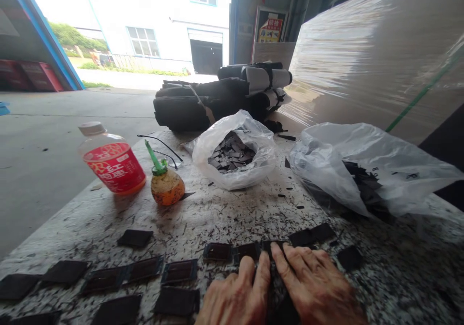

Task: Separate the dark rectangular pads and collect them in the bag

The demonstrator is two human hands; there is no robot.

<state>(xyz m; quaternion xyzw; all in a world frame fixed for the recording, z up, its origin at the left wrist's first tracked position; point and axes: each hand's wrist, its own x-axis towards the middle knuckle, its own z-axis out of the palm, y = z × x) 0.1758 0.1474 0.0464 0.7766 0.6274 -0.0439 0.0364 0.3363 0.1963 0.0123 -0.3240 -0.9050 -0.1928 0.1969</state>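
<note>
Both hands meet at a small black rectangular piece [271, 244] on the speckled table. My left hand [234, 293] is closed and partly curled, its index fingertip at the piece's lower edge. From the other side my right hand [317, 279] presses its index fingertip onto that piece, the other fingers bunched together. Both thumbs are hidden. Just left lie two similar pieces with shiny clear edges, one [247, 252] partly behind my left fingers and another [217, 252]. To the right are plain black pieces [312, 235] and a darker one [350, 257].
Several black pieces [179, 271] spread across the left front. Behind stand an open plastic bag [235, 172] of black scraps, another bag [326, 155], a red-labelled bottle [114, 165], an orange squeeze bottle [167, 187] and glasses [163, 143]. Black rolls [203, 105] lie beyond.
</note>
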